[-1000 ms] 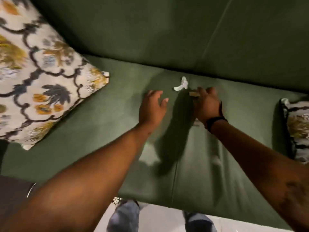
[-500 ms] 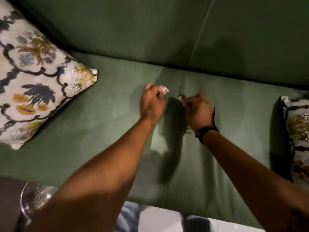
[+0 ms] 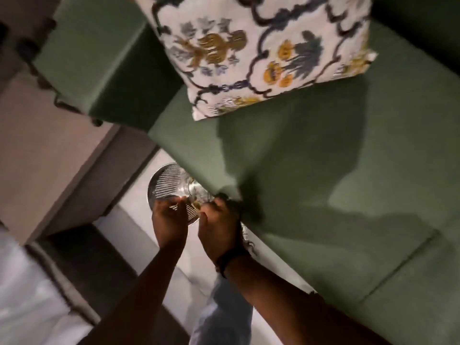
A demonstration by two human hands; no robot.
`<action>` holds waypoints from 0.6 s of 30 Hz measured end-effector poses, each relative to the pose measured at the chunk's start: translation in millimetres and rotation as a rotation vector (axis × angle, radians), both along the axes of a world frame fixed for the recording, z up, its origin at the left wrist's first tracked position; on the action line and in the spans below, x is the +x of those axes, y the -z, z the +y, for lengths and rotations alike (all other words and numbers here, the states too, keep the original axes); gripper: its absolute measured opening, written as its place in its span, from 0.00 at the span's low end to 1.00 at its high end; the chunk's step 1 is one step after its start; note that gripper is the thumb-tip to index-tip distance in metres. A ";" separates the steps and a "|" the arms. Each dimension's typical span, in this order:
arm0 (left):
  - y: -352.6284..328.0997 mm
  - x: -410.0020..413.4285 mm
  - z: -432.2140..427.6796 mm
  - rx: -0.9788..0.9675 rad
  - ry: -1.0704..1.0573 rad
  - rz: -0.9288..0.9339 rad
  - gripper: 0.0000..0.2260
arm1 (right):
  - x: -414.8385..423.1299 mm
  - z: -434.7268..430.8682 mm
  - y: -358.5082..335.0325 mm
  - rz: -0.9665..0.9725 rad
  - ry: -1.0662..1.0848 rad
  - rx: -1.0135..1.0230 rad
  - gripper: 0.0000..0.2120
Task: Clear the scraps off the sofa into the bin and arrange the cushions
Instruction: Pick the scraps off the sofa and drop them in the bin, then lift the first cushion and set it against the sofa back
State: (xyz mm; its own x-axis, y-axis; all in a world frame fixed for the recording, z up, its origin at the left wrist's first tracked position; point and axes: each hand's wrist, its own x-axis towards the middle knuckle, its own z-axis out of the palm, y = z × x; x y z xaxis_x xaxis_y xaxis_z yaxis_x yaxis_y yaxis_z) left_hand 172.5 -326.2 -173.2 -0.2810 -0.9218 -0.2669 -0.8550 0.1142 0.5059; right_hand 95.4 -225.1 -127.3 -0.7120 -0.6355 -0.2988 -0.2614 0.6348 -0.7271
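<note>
Bin: round, silver metal mesh, standing on the pale floor at the front corner of the sofa, partly hidden under the seat edge and behind both hands; blurred contents glint inside.

Scraps: not clearly visible; a small yellowish fleck near the fingertips over the bin is too blurred to identify.

Sofa: green, matte woven upholstery, broad flat seat with a stitched seam running diagonally at lower right; boxy armrest at upper left.

Cushion: square, white ground with dark scrolling lines, ochre and blue-grey floral motifs; lies on the seat near the armrest.

Left hand: above the bin's rim, fingers curled loosely inward; contents cannot be told.

Right hand: just beside the left, touching the seat corner, fingers curled; contents cannot be told. Dark wristband on its wrist.
</note>
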 end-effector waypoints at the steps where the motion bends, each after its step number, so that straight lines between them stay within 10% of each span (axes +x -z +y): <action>1: 9.2 5.4 -14.2 0.072 -0.032 -0.029 0.04 | 5.3 -19.2 8.2 -0.069 -0.021 0.040 0.09; 9: 14.0 -9.9 -55.5 0.160 -0.052 -0.319 0.14 | 0.1 -65.3 36.4 -0.104 -0.210 0.226 0.13; 13: -55.3 -56.1 -19.8 -0.049 -0.063 -0.037 0.19 | -39.6 -19.3 -24.7 0.088 -0.018 -0.026 0.07; 18: -123.9 -139.4 18.6 0.169 -0.069 0.381 0.36 | -167.2 51.4 -91.3 0.299 0.359 -0.251 0.09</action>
State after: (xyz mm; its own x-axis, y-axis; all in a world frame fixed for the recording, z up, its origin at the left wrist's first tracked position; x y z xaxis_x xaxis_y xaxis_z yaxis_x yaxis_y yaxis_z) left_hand 33.1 -307.6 -49.3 -0.3281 -0.8943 -0.3043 -0.6056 -0.0481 0.7943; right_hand -71.7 -173.7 -36.0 -0.9286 -0.3623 0.0804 -0.2790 0.5386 -0.7950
